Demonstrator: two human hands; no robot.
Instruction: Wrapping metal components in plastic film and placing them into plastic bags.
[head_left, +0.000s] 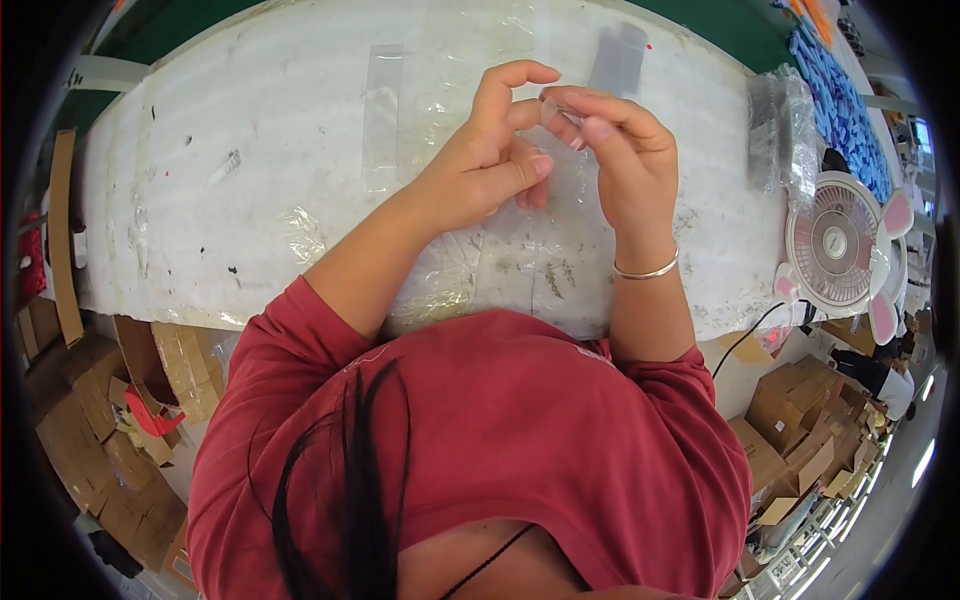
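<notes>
My right hand (632, 150), with a bracelet on its wrist, pinches a small clear plastic piece (556, 116) between thumb and fingers. Close to its left side is my left hand (497, 150), its thumb and fingers bent but apart. One left finger comes close to the clear piece; whether it touches cannot be made out. Beyond my right hand lies a stack of clear greyish plastic sleeves (619, 62). A long clear plastic strip (383, 110) lies flat to the left of my hands.
The white table (290, 130) carries clear tape and dark specks. At the right stand a white fan (835, 243), plastic-wrapped packs (783, 130) and a heap of blue items (840, 110). Cardboard boxes (800, 410) sit below the table's right side, more boxes (185, 370) at left.
</notes>
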